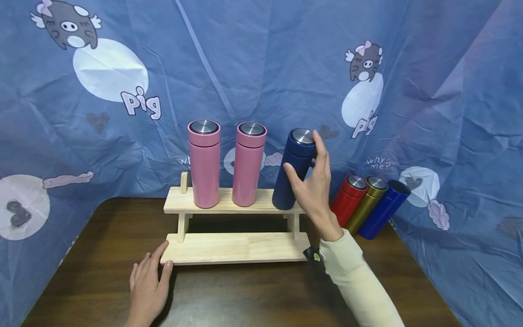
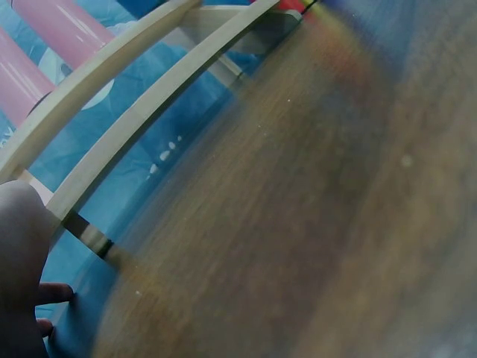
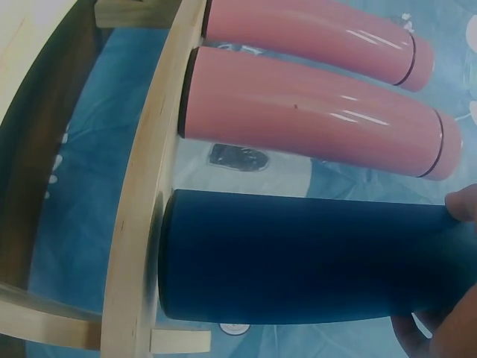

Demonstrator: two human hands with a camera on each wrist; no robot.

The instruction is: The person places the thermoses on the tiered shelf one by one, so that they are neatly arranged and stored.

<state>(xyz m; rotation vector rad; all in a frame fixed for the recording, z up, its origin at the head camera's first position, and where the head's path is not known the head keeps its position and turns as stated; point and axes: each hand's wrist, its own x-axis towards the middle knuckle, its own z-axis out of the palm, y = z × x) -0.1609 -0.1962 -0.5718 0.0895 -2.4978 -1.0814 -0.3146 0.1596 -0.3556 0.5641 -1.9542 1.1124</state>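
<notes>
My right hand (image 1: pixel 314 190) grips a dark blue thermos (image 1: pixel 289 181) near its top, thumb on the near side and fingers around the far side. The thermos stands at the right end of the upper shelf of a pale wooden two-step rack (image 1: pixel 245 247); in the right wrist view its base (image 3: pixel 168 253) is right at the shelf board. Two pink thermoses, one on the left (image 1: pixel 205 172) and one in the middle (image 1: pixel 248 172), stand upright on the same shelf. My left hand (image 1: pixel 149 284) rests with extended fingers at the left end of the lower shelf.
Right of the rack, a red thermos (image 1: pixel 347 200), a gold thermos (image 1: pixel 366 204) and a bright blue thermos (image 1: pixel 384 211) stand close together on the dark wooden table (image 1: pixel 245 299). A blue printed cloth (image 1: pixel 261 59) hangs behind. A small black tag (image 1: pixel 312 255) shows at the rack's lower right corner.
</notes>
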